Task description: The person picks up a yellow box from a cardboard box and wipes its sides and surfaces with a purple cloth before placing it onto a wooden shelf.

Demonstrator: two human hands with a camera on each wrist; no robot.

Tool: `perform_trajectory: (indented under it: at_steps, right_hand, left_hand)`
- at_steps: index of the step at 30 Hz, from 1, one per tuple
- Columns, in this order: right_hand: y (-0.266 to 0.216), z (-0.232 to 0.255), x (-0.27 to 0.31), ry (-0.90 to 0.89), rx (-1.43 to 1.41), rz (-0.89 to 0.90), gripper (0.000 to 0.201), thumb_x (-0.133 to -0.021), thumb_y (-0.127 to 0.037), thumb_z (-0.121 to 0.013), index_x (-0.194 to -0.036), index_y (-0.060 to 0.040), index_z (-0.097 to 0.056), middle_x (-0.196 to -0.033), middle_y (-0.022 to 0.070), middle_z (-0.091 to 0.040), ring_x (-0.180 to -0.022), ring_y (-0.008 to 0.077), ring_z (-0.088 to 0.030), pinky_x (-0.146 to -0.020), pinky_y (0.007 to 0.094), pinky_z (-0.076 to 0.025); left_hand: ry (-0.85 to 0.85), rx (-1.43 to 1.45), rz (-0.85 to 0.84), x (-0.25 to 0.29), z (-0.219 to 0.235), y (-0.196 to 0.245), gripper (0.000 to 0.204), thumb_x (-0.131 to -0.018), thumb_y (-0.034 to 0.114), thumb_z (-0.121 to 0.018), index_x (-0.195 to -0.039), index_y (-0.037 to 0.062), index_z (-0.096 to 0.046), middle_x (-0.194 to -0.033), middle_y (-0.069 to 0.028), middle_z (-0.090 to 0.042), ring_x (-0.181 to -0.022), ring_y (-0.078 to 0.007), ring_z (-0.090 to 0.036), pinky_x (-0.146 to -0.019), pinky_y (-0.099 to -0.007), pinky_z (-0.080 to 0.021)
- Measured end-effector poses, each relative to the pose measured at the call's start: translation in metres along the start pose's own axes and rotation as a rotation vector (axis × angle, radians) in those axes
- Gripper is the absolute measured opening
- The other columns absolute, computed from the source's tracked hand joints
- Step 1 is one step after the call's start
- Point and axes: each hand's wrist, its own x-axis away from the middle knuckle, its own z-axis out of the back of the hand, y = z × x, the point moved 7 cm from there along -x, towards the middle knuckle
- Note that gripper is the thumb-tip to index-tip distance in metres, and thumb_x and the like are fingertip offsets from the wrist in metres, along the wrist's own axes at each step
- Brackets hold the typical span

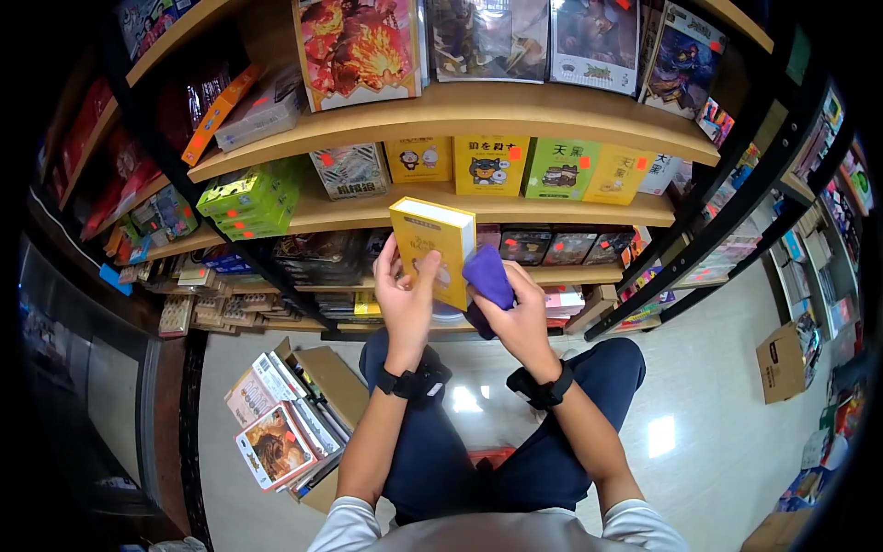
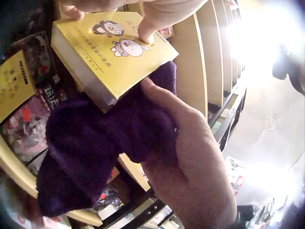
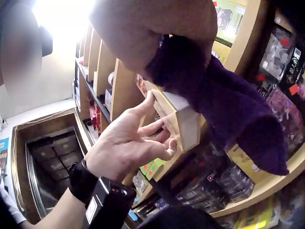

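A yellow box (image 1: 425,237) with cartoon animals on its front stands tilted in front of the shelves. My left hand (image 1: 405,293) grips it, with the thumb on the printed face and fingers at the left edge. Bunched in my right hand (image 1: 524,317) is a purple cloth (image 1: 489,274), which lies against the box's right side. From the left wrist view, the cloth (image 2: 95,136) hangs down in a fold below the box (image 2: 114,55). The right wrist view shows the box's pale side (image 3: 188,128) beside the cloth; the right fingers are partly hidden by it.
Wooden shelves (image 1: 432,115) ahead carry boxed games, among them several yellow and green boxes (image 1: 563,167). An open carton (image 1: 336,382) with games and books sits on the floor at left. Another carton (image 1: 780,363) stands at right, past a black shelf post (image 1: 685,235).
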Motion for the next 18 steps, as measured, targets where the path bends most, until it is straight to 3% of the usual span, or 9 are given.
perform_trajectory:
  at_steps: [3, 6, 10, 15, 18]
  right_hand:
    - [-0.001, -0.013, -0.012, -0.056, -0.034, -0.024, 0.025, -0.079, -0.004, -0.069, -0.104, 0.0004, -0.065, -0.098, 0.0149, -0.064, -0.089, 0.0292, -0.063, -0.081, 0.0327, -0.048]
    - [-0.022, -0.02, -0.029, 0.001, 0.001, 0.085, 0.025, -0.079, -0.005, -0.07, -0.103, 0.0002, -0.065, -0.099, 0.0153, -0.064, -0.089, 0.0301, -0.063, -0.081, 0.0335, -0.048]
    - [-0.006, -0.028, -0.054, 0.062, 0.018, 0.029, 0.024, -0.079, -0.008, -0.07, -0.101, 0.0012, -0.064, -0.095, 0.0169, -0.064, -0.082, 0.0321, -0.062, -0.075, 0.0362, -0.049]
    - [0.0, -0.034, -0.086, 0.195, 0.098, 0.079, 0.02, -0.078, -0.006, -0.066, -0.095, 0.0017, -0.063, -0.089, 0.0195, -0.062, -0.083, 0.0385, -0.06, -0.071, 0.0395, -0.048]
    - [0.006, -0.036, -0.097, 0.217, 0.092, 0.091, 0.021, -0.077, -0.007, -0.066, -0.096, 0.0015, -0.063, -0.089, 0.0197, -0.062, -0.083, 0.0388, -0.06, -0.072, 0.04, -0.048]
  left_hand:
    - [0.093, 0.031, 0.002, -0.014, 0.015, -0.005, 0.065, -0.081, 0.014, -0.078, -0.131, -0.0052, -0.043, -0.121, -0.0118, -0.05, -0.102, -0.013, -0.055, -0.081, -0.0245, -0.05]
    - [0.166, 0.04, -0.087, -0.024, 0.018, 0.007, 0.055, -0.083, 0.008, -0.075, -0.127, -0.0063, -0.044, -0.112, -0.0138, -0.059, -0.1, -0.0159, -0.06, -0.085, -0.026, -0.05]
    - [0.189, -0.11, -0.221, -0.048, 0.016, 0.027, 0.051, -0.081, 0.006, -0.076, -0.122, -0.0063, -0.047, -0.112, -0.0126, -0.059, -0.099, -0.0152, -0.06, -0.085, -0.0264, -0.05]
    - [0.168, 0.027, -0.247, -0.075, 0.01, 0.035, 0.031, -0.087, 0.004, -0.069, -0.114, -0.005, -0.057, -0.105, -0.0096, -0.064, -0.095, -0.0129, -0.061, -0.085, -0.0255, -0.05]
    - [0.181, 0.004, -0.267, -0.087, 0.012, 0.027, 0.031, -0.087, 0.003, -0.069, -0.114, -0.0061, -0.057, -0.103, -0.0102, -0.066, -0.094, -0.0132, -0.063, -0.085, -0.0258, -0.05]
